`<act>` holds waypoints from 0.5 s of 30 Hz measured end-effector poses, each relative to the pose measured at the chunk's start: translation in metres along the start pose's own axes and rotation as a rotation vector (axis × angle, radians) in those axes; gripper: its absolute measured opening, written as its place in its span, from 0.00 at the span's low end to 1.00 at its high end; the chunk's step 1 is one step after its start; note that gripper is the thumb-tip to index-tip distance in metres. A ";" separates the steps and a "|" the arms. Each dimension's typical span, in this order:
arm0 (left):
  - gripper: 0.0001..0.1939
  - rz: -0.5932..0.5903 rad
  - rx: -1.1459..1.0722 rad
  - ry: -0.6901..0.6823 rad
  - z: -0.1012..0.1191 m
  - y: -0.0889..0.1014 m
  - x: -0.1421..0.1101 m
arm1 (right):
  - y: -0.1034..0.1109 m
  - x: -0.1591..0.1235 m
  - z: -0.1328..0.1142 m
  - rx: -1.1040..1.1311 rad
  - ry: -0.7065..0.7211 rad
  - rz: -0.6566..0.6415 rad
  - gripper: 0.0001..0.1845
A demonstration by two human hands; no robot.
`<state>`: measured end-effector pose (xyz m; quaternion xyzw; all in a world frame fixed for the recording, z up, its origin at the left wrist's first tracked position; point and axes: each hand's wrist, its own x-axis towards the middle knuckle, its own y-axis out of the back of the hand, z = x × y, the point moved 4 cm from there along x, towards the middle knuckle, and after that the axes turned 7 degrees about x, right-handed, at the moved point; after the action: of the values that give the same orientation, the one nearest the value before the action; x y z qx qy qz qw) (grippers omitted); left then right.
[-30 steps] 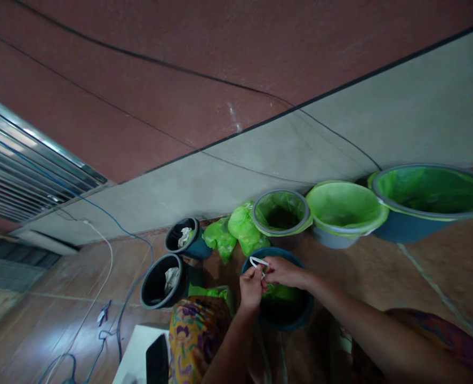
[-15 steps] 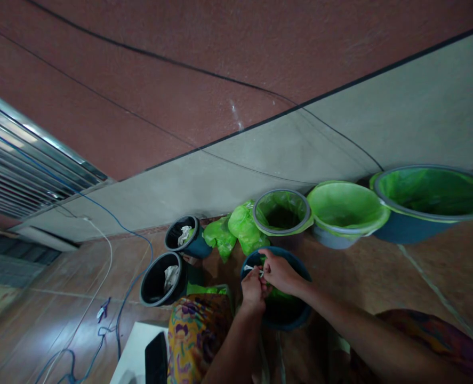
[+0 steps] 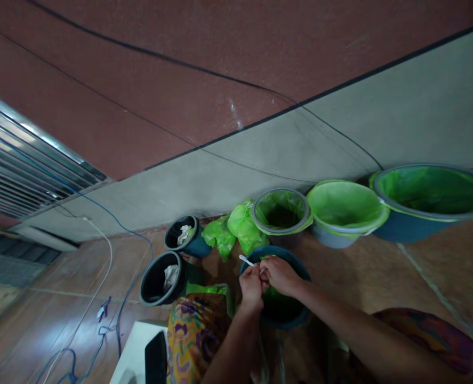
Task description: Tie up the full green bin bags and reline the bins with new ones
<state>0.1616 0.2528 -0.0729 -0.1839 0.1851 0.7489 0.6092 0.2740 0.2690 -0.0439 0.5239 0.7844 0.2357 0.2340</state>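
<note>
Over a blue bucket (image 3: pixel 302 265), my left hand (image 3: pixel 251 288) and my right hand (image 3: pixel 280 275) meet, fingers closed. A thin white strip (image 3: pixel 246 260), perhaps a tie or string, sticks out past the left fingertips. My right fingers pinch a pale piece close to the left ones, likely the same strip. Green plastic (image 3: pixel 277 296) shows inside the bucket below my hands; much of it is hidden by them and by shadow.
Along the wall stand a grey-rimmed bin (image 3: pixel 260 226), a pale bucket (image 3: pixel 336 239) and a large blue bin (image 3: pixel 416 230), all green-lined. Filled green bags (image 3: pixel 245 226) lie left of them. Two dark bins (image 3: pixel 182 242) (image 3: pixel 192 274) hold white scraps. A phone (image 3: pixel 156 358) lies on a white surface.
My right index finger, raised before, has curled down against the left hand. The white strip now points up and left beyond my left fingers.
</note>
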 end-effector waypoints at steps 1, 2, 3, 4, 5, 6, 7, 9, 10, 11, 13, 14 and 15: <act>0.17 -0.018 -0.006 -0.032 0.002 0.000 -0.001 | 0.001 0.001 0.003 0.021 -0.025 0.006 0.14; 0.17 -0.029 -0.002 -0.057 0.005 0.001 -0.002 | 0.002 0.002 0.005 0.048 -0.055 0.008 0.14; 0.18 -0.037 0.004 -0.068 0.006 0.003 -0.002 | 0.002 0.003 0.008 0.082 -0.089 0.009 0.14; 0.21 -0.044 0.010 -0.071 0.007 0.006 -0.003 | 0.003 0.004 0.011 0.123 -0.124 0.010 0.13; 0.25 -0.054 0.016 -0.073 0.008 0.008 -0.003 | 0.003 0.005 0.012 0.171 -0.152 0.006 0.13; 0.28 -0.068 0.024 -0.078 0.008 0.010 -0.003 | 0.002 0.005 0.014 0.228 -0.181 -0.012 0.12; 0.30 -0.085 0.032 -0.089 0.008 0.012 -0.002 | 0.001 0.005 0.014 0.291 -0.212 -0.047 0.11; 0.32 -0.119 0.050 -0.127 0.008 0.015 0.000 | -0.001 0.002 0.014 0.408 -0.266 -0.143 0.12; 0.32 -0.126 0.069 -0.150 0.008 0.015 0.001 | -0.001 0.001 0.014 0.446 -0.289 -0.190 0.13; 0.31 -0.121 0.098 -0.170 0.008 0.015 0.002 | -0.002 -0.001 0.013 0.492 -0.311 -0.234 0.12; 0.29 -0.092 0.175 -0.202 0.009 0.015 0.003 | 0.000 -0.003 0.013 0.601 -0.344 -0.291 0.09; 0.27 -0.077 0.212 -0.217 0.010 0.015 0.003 | 0.000 -0.004 0.013 0.666 -0.356 -0.316 0.08; 0.24 -0.067 0.244 -0.237 0.012 0.014 0.003 | 0.001 -0.005 0.013 0.731 -0.366 -0.339 0.07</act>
<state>0.1462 0.2586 -0.0636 -0.0251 0.1954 0.7166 0.6691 0.2847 0.2662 -0.0529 0.4691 0.8367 -0.1958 0.2036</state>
